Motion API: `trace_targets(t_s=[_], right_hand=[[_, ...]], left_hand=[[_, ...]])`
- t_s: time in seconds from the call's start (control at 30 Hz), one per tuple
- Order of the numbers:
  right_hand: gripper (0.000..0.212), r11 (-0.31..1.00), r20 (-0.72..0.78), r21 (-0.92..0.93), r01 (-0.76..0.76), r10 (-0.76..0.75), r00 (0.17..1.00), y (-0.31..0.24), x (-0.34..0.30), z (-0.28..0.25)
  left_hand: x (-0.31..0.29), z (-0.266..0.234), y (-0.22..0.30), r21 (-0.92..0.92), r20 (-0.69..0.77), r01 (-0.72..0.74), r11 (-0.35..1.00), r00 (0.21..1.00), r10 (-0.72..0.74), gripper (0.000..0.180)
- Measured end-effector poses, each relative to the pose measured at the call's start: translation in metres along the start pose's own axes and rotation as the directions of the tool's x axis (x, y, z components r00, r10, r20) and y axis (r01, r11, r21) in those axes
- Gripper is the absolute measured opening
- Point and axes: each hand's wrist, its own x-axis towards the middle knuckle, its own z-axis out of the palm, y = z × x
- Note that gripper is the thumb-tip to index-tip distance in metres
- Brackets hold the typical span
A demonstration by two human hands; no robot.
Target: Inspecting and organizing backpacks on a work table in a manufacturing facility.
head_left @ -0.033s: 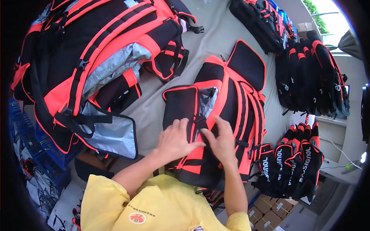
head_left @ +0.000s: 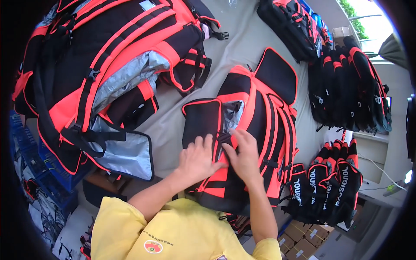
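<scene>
from where i stand, taking twelve as straight ahead of the worker, the undersides of both hands are hidden. the left hand (head_left: 197,158) lies with bent fingers at the edge of a black side flap (head_left: 201,119), thumb pointing to three; i can't tell whether it grips anything. the right hand (head_left: 245,156) has thumb and forefinger curled close around the three o'clock end of a small black buckle (head_left: 224,138), partly covering it; i can't tell whether they pinch it.

the smaller bag (head_left: 255,115) they are working at sits near the middle, a touch toward three, its six o'clock end close against the yellow shirt (head_left: 173,225). it is boxy black fabric with bright coral trim and padded straps; a second flap (head_left: 277,73) fans out toward one.

at ten, a larger bag (head_left: 73,82) in the same colours is cut off by the dark rim. crumpled silver lining (head_left: 130,78) shows in its gap, and a smooth silver square (head_left: 125,151) hangs toward seven.

shiny silver lining (head_left: 234,113) also peeks from the smaller bag, though its depth is hard to read. between eight and nine, blue crates (head_left: 56,160) hold a blurred tangle. cardboard cartons (head_left: 297,238) stand toward five.
</scene>
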Motion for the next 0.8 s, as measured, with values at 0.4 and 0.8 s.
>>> trace_targets(t_s=[0.4,0.8], right_hand=[[0.046,0.89,0.188,-0.289,0.353,-0.309,0.932,0.019,0.008,-0.004],[0.026,0.974,0.017,0.079,0.21,-0.212,0.977,0.023,-0.033,0.014]], left_hand=[[-0.08,0.071,-0.124,-0.697,-0.292,0.265,0.666,0.744,-0.601,0.024],[-0.092,0.049,-0.132,-0.753,-0.157,0.371,0.543,0.701,-0.696,0.041]])
